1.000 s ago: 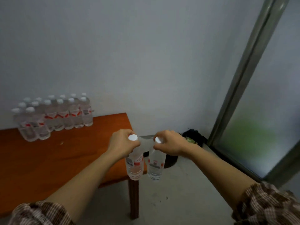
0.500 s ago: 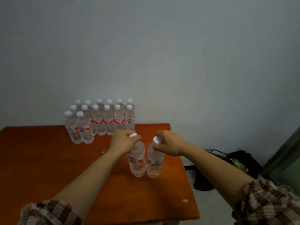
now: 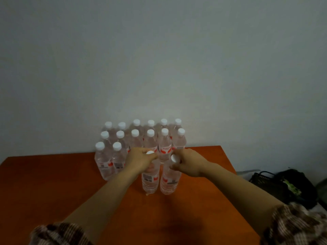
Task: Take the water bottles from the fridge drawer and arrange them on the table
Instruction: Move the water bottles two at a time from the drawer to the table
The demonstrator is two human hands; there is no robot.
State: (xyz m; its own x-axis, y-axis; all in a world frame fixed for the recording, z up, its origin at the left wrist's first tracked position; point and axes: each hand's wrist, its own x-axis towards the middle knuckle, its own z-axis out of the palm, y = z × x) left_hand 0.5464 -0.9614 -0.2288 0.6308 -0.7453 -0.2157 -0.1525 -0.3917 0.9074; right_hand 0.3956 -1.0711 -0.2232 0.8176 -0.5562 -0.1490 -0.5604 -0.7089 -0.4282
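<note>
My left hand (image 3: 139,160) grips the neck of a clear water bottle (image 3: 150,183) with a white cap and red label. Beside it, my right hand (image 3: 188,162) grips the neck of a second such bottle (image 3: 169,183). Both bottles stand upright side by side, low over or on the orange-brown table (image 3: 53,188); contact with the top cannot be told. Just behind them, several matching bottles (image 3: 141,137) stand in rows against the wall at the table's far edge. The fridge drawer is out of view.
A grey wall rises right behind the bottle rows. On the floor past the table's right edge lies a black bag (image 3: 284,186) with something green in it. Bare tabletop stretches left and in front of the held bottles.
Both hands have carried the two bottles from beyond the table's right corner to in front of the bottle rows. The view has swung left and closer to the table.
</note>
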